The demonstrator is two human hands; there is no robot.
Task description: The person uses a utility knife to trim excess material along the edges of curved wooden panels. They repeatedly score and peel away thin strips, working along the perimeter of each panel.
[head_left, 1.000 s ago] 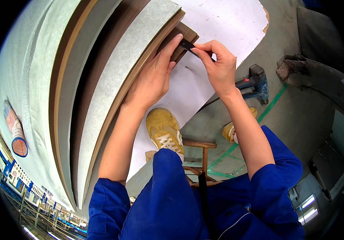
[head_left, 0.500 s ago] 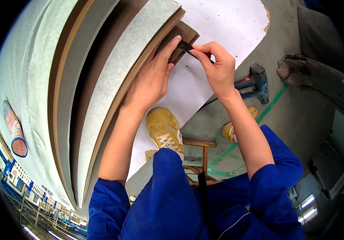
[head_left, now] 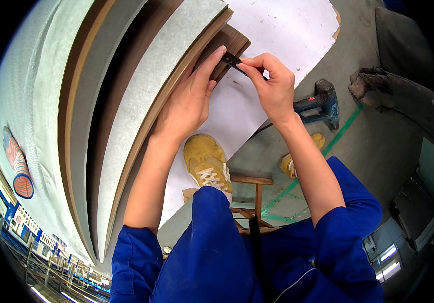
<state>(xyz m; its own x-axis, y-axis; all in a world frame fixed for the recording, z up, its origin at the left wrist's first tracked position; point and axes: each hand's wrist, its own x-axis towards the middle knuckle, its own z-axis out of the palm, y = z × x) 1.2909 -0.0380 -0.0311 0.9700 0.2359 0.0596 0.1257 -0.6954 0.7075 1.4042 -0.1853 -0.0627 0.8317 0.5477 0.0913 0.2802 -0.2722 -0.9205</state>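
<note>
My left hand [head_left: 185, 107] lies with fingers stretched along the brown wood-grain face beside a long, pale-topped panel [head_left: 159, 58]. Its index fingertip is close to the end of a flat black strip [head_left: 231, 60] with small marks or holes. Between thumb and fingers, my right hand [head_left: 273, 87] pinches that strip, which slants across the edge of a short brown wood-grain piece [head_left: 233, 39]. Part of the strip is hidden in the right hand, so its exact kind cannot be told. The left palm's underside is out of sight.
A blue and black power tool [head_left: 324, 105] rests on the grey floor past my right forearm. White sheeting [head_left: 282, 30] lies underneath. Near my yellow shoe [head_left: 206, 156] stands a small wooden stool [head_left: 258, 194]. More panels stand at left, with a striped glove or sleeve [head_left: 19, 166] on the foam wrap.
Both hands have shifted very slightly; the right hand and the black strip sit a touch lower and further left. Both hands keep their places on the wood and the strip.
</note>
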